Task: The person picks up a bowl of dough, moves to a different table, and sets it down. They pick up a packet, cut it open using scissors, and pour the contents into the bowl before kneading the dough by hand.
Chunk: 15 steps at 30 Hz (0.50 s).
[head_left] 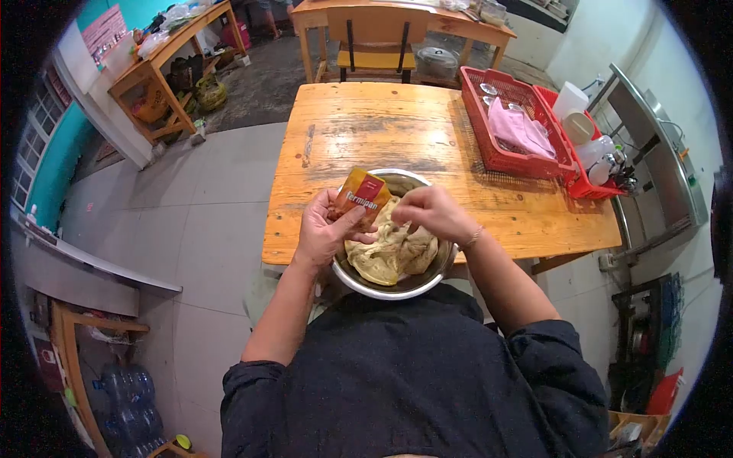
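A metal bowl (393, 293) sits at the near edge of the wooden table, close to my body, with pale, lumpy dough (389, 256) inside. My left hand (324, 229) is closed on a yellow and red Fermipan packet (361, 192), held above the bowl's left side. Over the right part of the dough is my right hand (437, 215), its fingers bent and drawn together. Whatever those fingertips may hold is too small to make out.
The wooden table (366, 130) bears a red basket (527, 164) with a pink cloth (519, 128) at its right. Beside it, another red basket (592, 191) holds containers and utensils. A chair (374, 57) stands beyond the table. Large plastic bottles (131, 404) lie at lower left.
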### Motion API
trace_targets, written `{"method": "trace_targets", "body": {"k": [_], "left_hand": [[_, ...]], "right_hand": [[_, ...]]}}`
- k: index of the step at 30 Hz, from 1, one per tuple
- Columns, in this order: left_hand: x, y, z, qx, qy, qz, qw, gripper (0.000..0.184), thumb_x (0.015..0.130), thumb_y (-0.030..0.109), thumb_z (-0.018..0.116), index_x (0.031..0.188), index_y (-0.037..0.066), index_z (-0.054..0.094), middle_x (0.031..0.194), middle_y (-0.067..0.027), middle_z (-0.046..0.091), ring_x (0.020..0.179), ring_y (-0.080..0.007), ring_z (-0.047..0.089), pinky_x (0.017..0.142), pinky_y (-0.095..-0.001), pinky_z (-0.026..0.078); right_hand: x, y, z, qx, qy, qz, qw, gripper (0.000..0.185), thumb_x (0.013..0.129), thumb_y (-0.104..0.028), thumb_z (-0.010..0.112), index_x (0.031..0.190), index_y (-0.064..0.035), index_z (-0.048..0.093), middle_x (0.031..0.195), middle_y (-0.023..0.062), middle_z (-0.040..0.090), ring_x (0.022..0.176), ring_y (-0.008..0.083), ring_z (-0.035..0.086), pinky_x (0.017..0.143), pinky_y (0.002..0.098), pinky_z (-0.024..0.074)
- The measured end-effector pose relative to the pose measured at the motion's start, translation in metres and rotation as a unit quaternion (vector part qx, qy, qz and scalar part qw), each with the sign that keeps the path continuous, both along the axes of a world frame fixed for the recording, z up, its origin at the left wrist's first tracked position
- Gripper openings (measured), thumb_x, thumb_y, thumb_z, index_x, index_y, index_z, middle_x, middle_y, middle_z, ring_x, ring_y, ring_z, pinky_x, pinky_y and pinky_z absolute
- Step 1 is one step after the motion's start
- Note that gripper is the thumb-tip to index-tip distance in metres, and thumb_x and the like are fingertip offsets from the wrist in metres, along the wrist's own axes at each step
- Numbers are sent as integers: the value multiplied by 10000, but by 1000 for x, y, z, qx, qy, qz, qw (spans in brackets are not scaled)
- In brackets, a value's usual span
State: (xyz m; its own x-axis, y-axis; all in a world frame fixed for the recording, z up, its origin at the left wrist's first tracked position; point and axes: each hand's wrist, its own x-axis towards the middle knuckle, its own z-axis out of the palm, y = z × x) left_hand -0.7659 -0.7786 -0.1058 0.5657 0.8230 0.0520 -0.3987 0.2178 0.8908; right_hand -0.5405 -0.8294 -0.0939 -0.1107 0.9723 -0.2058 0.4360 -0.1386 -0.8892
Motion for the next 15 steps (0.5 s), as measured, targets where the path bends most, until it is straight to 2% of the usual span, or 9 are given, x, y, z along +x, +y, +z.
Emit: {"method": "trace_targets", "body": {"k": [2,3,6,7,11,14,15], "left_hand": [[0,2,-1,19,6,19,1000,238,867,12,673,1062,19,535,956,-136,677,753,-194,698,539,-280,593],[0,1,2,33,25,15,999,239,866,20,679,1063,17,544,939,-127,678,747,-183,695,539,-274,590],[-2,-3,19,89,91,11,992,239,859,39,695,1064,7,576,896,-98,679,726,-144,682,534,-252,575],[-2,-4,23,115,120,14,986,237,856,44,700,1061,2,589,886,-87,678,717,-127,675,529,-242,567],[-1,-12,44,219,214,38,951,243,835,59,720,1050,-22,642,881,-64,683,705,-87,651,553,-234,539],[-1,-10,46,319,246,62,913,265,816,59,723,1053,-35,647,860,-71,694,712,-105,654,609,-263,535],[-2,-10,51,303,272,51,912,272,811,60,724,1052,-40,648,845,-87,696,712,-115,657,621,-271,533]], "right_hand": [[3,-3,10,-34,220,-73,972,268,940,-217,584,980,39,655,835,111,678,745,193,669,662,332,562],[8,-1,6,-53,266,-71,960,321,983,-226,532,1000,83,620,890,158,668,746,238,674,664,334,582],[8,-8,3,-127,372,-85,916,335,1013,-230,465,1060,74,595,921,166,663,791,244,683,708,343,578],[8,-8,-3,-136,394,-69,907,378,1025,-261,422,1075,78,582,932,186,663,827,264,682,754,358,577],[4,-9,-10,-180,471,-65,861,398,1030,-262,385,1058,88,572,941,205,661,858,285,676,798,385,574],[2,-7,-16,-190,504,-56,841,402,1031,-258,372,1048,92,569,946,214,660,861,299,672,819,404,571],[1,-6,-17,-193,504,-58,840,402,1030,-257,370,1046,92,569,947,215,659,860,301,671,825,410,570]]}}
